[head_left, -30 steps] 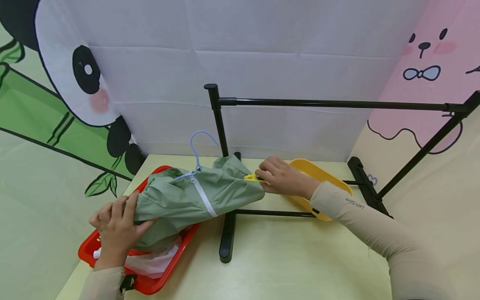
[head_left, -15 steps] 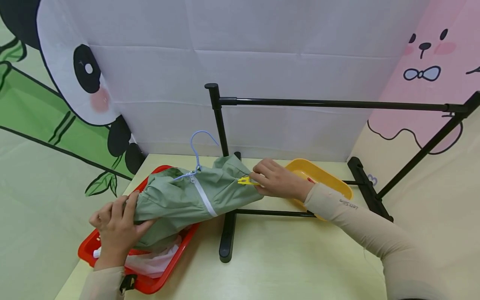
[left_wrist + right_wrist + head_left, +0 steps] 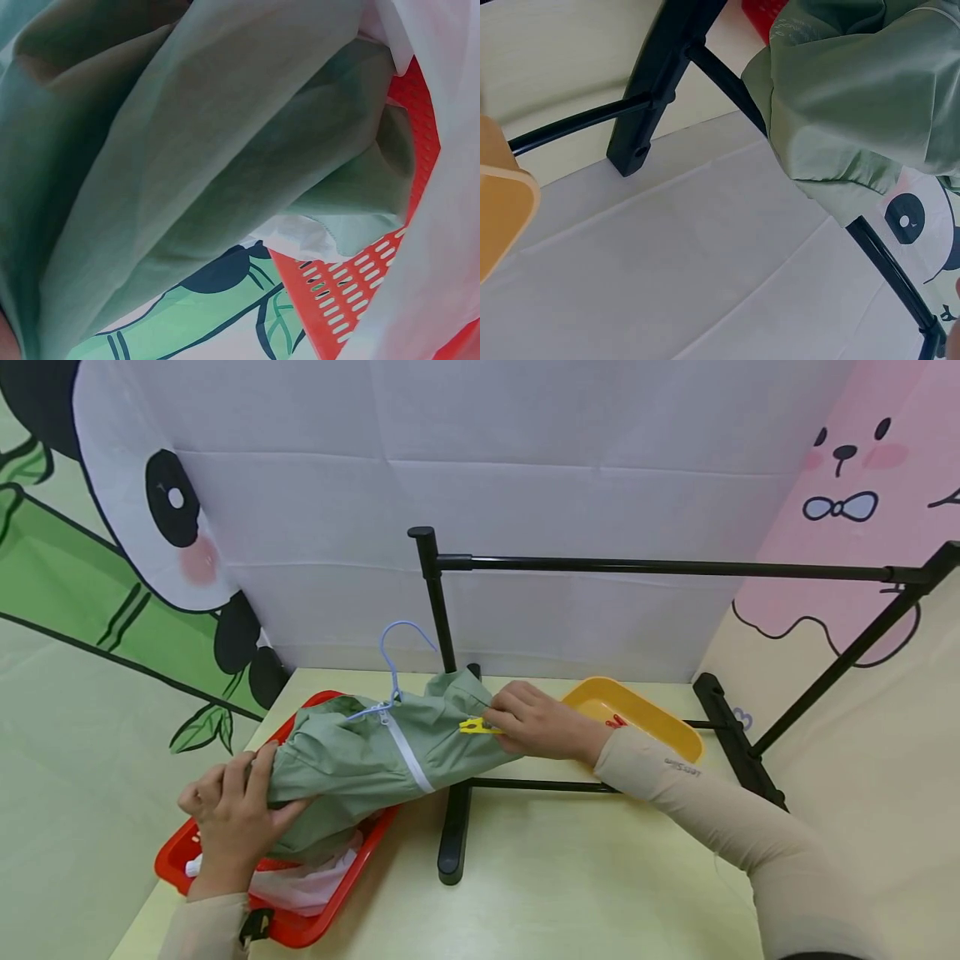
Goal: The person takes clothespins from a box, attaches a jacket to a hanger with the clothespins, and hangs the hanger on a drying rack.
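A green zip-up jacket (image 3: 345,752) with a white zipper hangs on a blue hanger (image 3: 392,668), held over the red basket. My left hand (image 3: 231,814) grips its left side, thumb on the front and fingers behind the edge. My right hand (image 3: 543,724) pinches a yellow clothespin (image 3: 474,726), whose tip overlaps the right part of the jacket in the head view. Folds of the green jacket (image 3: 210,142) fill much of the left wrist view. In the right wrist view the jacket (image 3: 855,97) shows at the upper right, and the clothespin is out of sight.
A black clothes rack (image 3: 645,566) stands behind the jacket, its left foot (image 3: 452,843) on the table. The red basket (image 3: 300,931) holds a pink cloth (image 3: 311,885). Beyond my right forearm lies a yellow tray (image 3: 660,722) with small red pieces (image 3: 617,721) inside.
My right hand has moved left with the yellow clothespin, farther over the jacket's right part. More of the yellow tray and its red pieces shows. My left hand stays put.
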A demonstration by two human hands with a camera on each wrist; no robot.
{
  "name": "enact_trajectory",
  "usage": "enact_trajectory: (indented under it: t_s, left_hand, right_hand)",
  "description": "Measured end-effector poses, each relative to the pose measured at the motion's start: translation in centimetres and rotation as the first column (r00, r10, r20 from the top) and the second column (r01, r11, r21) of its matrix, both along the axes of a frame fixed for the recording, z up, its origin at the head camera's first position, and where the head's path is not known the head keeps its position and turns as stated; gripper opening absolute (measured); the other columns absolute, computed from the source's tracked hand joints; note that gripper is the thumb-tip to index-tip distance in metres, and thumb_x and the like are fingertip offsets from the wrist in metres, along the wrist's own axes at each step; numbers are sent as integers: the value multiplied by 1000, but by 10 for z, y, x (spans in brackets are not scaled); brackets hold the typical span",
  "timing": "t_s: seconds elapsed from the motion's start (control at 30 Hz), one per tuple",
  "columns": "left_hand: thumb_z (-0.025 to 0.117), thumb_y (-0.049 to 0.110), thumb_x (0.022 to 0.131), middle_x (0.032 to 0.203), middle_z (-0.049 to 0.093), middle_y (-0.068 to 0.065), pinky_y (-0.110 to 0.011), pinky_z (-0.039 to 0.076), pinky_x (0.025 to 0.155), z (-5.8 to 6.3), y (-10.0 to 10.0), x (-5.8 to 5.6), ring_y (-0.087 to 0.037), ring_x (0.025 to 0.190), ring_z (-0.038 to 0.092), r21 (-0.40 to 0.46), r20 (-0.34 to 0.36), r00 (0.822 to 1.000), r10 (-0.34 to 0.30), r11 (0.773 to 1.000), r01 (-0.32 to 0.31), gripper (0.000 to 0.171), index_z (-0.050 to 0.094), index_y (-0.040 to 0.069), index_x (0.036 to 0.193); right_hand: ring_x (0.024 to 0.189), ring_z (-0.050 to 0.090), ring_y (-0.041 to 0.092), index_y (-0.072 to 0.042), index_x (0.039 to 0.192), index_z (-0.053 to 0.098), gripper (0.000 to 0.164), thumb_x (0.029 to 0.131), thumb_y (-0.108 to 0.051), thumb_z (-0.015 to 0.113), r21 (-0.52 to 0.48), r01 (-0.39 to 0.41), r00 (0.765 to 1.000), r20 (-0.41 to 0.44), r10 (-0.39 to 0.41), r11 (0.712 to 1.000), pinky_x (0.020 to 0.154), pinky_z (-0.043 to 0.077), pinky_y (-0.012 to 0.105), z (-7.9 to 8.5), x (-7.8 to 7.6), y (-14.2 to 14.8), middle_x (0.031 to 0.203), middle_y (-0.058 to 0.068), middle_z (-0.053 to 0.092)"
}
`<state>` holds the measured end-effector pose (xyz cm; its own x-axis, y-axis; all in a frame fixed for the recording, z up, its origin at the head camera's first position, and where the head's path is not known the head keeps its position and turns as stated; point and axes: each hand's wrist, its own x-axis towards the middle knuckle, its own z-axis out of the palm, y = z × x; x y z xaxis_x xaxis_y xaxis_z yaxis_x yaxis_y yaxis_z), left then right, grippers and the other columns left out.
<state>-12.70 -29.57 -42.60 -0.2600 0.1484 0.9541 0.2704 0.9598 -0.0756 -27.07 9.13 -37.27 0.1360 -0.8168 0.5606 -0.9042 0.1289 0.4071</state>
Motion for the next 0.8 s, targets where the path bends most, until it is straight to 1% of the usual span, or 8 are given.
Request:
enact_trajectory:
  t_s: [0.13, 0.37, 0.57, 0.67, 0.8]
  left_hand:
    - [43, 63, 95, 98, 51, -23, -56, 12, 70, -1, -1, 0, -41, 85, 37, -2, 11, 1000, 4, 1000, -4, 65, 59, 4, 116]
    - [43, 63, 95, 100, 52, -23, -56, 12, 70, -5, -3, -1, -41, 86, 38, -3, 23, 1000, 2, 1000, -2, 65, 58, 4, 118]
    - [42, 64, 95, 102, 51, -23, -56, 12, 70, -7, -5, -1, -42, 88, 38, -11, 45, 999, 1, 1000, -1, 66, 58, 4, 119]
    - [42, 64, 95, 102, 51, -23, -56, 12, 70, -6, -5, -1, -41, 87, 38, -12, 42, 999, 2, 1000, -1, 66, 57, 4, 119]
    - [43, 63, 95, 100, 51, -22, -55, 11, 69, -5, -4, -2, -41, 85, 37, -8, 14, 1000, 1, 1000, -1, 65, 58, 4, 117]
  right_hand:
    - [88, 53, 25, -4, 108, 58, 22, 88, -11, 60, -1, 0, 1000, -4, 0, 1000, 87, 49, 35, -1, 1, -5, 98, 9, 54]
    - [89, 52, 24, -3, 109, 58, 29, 83, -10, 68, 11, 5, 1000, 9, -5, 1000, 88, 48, 34, -1, 4, -11, 99, 9, 54]
    - [91, 53, 24, -3, 111, 58, 32, 83, -11, 71, 25, 14, 1000, 20, -14, 1000, 90, 48, 33, 0, 8, -17, 101, 9, 55]
    - [90, 52, 23, -3, 112, 58, 33, 83, -12, 71, 29, 16, 1000, 15, -17, 999, 90, 47, 33, 0, 9, -21, 101, 9, 55]
    - [90, 52, 23, -3, 112, 57, 32, 85, -13, 70, 34, 23, 1000, -9, -23, 999, 88, 47, 32, 2, 11, -26, 100, 8, 55]
